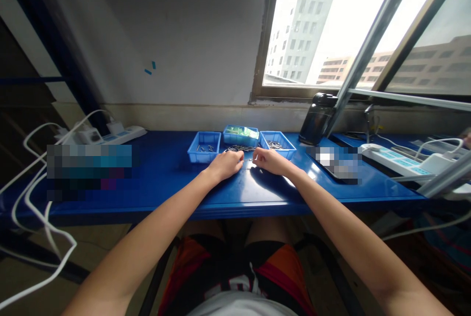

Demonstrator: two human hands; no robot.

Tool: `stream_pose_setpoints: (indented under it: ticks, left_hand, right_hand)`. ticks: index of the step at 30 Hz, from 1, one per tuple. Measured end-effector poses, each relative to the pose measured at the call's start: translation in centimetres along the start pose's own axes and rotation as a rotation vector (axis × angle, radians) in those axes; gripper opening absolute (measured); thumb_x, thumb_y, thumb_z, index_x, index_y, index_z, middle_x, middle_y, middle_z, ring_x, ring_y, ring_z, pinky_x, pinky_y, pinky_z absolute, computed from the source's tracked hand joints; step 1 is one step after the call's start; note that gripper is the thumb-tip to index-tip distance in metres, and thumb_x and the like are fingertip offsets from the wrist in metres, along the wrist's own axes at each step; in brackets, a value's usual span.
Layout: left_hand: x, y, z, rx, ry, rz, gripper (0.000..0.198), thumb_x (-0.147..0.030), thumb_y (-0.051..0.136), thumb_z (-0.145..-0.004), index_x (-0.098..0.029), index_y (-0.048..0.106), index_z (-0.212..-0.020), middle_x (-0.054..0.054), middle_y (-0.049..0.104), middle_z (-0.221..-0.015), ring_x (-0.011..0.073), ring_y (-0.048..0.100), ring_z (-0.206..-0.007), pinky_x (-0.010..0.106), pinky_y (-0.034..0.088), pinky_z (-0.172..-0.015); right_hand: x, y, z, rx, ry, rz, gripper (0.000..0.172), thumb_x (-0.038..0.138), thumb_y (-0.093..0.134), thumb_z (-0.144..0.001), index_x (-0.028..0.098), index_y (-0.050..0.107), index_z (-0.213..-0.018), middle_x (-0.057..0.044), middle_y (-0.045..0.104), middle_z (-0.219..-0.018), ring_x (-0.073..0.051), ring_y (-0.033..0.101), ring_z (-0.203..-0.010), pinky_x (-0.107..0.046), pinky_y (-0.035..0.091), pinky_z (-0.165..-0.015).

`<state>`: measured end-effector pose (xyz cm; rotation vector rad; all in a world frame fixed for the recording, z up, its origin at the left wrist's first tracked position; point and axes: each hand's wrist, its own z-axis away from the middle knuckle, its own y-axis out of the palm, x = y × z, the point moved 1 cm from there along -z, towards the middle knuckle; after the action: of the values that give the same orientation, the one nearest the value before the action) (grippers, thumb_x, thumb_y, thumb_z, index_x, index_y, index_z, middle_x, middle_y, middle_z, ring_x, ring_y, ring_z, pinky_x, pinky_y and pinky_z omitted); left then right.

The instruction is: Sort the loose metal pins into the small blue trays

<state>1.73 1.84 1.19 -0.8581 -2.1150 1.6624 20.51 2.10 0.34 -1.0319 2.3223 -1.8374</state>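
My left hand (228,164) and my right hand (271,161) face each other low over the blue table, both with fingers closed in a pinch. A thin, shiny metal piece (248,160) spans the small gap between the fingertips; its exact kind is too small to make out. Just beyond the hands lies a pile of dark, slender metal pieces (241,148), partly hidden by them. A blue bin (204,159) with a few similar pieces stands on the left. Another blue bin (290,153) on the right holds more. Behind the pile, a third blue bin (227,138) contains a green-and-clear plastic packet (243,134).
On the blue table (165,178), a black bottle (317,118) stands at the back right, near a blurred flat object (336,165). Power strips sit at the far right (393,159) and left (125,135). White cables (47,227) hang over the left edge.
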Motion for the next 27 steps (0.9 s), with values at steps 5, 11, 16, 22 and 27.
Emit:
stream_pose_setpoints:
  ticks: [5, 11, 16, 22, 27]
  left_hand:
    - [0.18, -0.01, -0.01, -0.013, 0.009, -0.009, 0.019, -0.033, 0.042, -0.086, -0.021, 0.055, -0.093, 0.006, 0.065, -0.086, 0.0212, 0.062, -0.08, 0.027, 0.045, -0.068]
    - [-0.06, -0.16, 0.0, -0.095, 0.08, 0.068, 0.021, -0.034, 0.04, -0.087, -0.023, 0.055, -0.097, 0.003, 0.065, -0.083, 0.0181, 0.062, -0.079, 0.024, 0.045, -0.068]
    - [-0.29, -0.02, -0.06, -0.114, 0.154, 0.133, 0.02, -0.032, 0.043, -0.085, -0.024, 0.056, -0.098, -0.001, 0.065, -0.079, 0.0158, 0.062, -0.075, 0.023, 0.045, -0.068]
    - [-0.27, -0.02, -0.01, -0.121, 0.174, 0.095, 0.021, -0.033, 0.044, -0.084, -0.024, 0.057, -0.098, -0.001, 0.065, -0.079, 0.0166, 0.062, -0.075, 0.023, 0.044, -0.067]
    - [-0.15, -0.18, 0.04, -0.119, 0.1, 0.025, 0.023, -0.033, 0.04, -0.087, -0.024, 0.057, -0.097, 0.002, 0.066, -0.082, 0.0185, 0.063, -0.076, 0.024, 0.044, -0.065]
  right_hand:
    - [-0.27, 0.06, -0.08, 0.002, -0.001, -0.002, 0.01, 0.025, 0.053, -0.076, 0.019, 0.057, -0.082, 0.003, 0.058, -0.061, -0.009, 0.049, -0.053, -0.019, 0.037, -0.055]
    - [-0.15, 0.34, 0.12, 0.028, -0.045, -0.023, 0.013, 0.027, 0.051, -0.079, 0.018, 0.059, -0.085, 0.001, 0.059, -0.063, -0.009, 0.051, -0.055, -0.019, 0.037, -0.055]
    - [0.08, 0.47, 0.24, 0.033, -0.087, -0.018, 0.013, 0.027, 0.051, -0.079, 0.018, 0.059, -0.084, 0.001, 0.059, -0.061, -0.009, 0.051, -0.054, -0.019, 0.036, -0.053]
    - [-0.06, 0.49, 0.21, 0.029, -0.089, -0.025, 0.012, 0.026, 0.052, -0.078, 0.018, 0.06, -0.084, 0.001, 0.06, -0.062, -0.009, 0.051, -0.054, -0.019, 0.036, -0.052]
    - [-0.44, 0.11, 0.09, -0.025, -0.047, -0.026, 0.011, 0.026, 0.053, -0.076, 0.019, 0.06, -0.081, 0.002, 0.059, -0.06, -0.009, 0.051, -0.054, -0.02, 0.037, -0.055]
